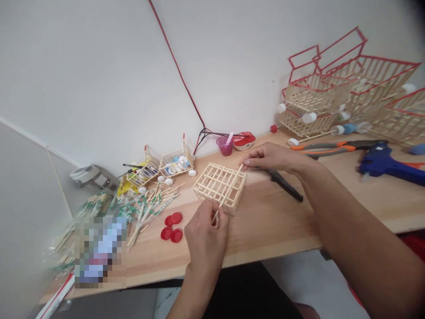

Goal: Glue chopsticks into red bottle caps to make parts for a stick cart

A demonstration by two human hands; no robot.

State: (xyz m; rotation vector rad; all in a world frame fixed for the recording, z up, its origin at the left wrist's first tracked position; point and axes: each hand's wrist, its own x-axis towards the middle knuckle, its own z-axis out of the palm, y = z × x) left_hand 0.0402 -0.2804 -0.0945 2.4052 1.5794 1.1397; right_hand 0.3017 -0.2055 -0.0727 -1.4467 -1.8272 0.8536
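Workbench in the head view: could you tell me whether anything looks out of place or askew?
Yes: loose sticks lie strewn on the table at left, and the baskets at the right are piled tilted against the wall. The stick that the left hand and right hand hold crosses the cage diagonally.

Three red bottle caps [171, 226] lie on the wooden table [265, 226] near a heap of loose chopsticks [148, 210]. Against the wall stand a pink cup [225, 145] and a red bowl [244, 141]; further right, orange-handled pliers [332, 147], a blue glue gun [388, 167] and stacked red-rimmed stick baskets [332, 95]
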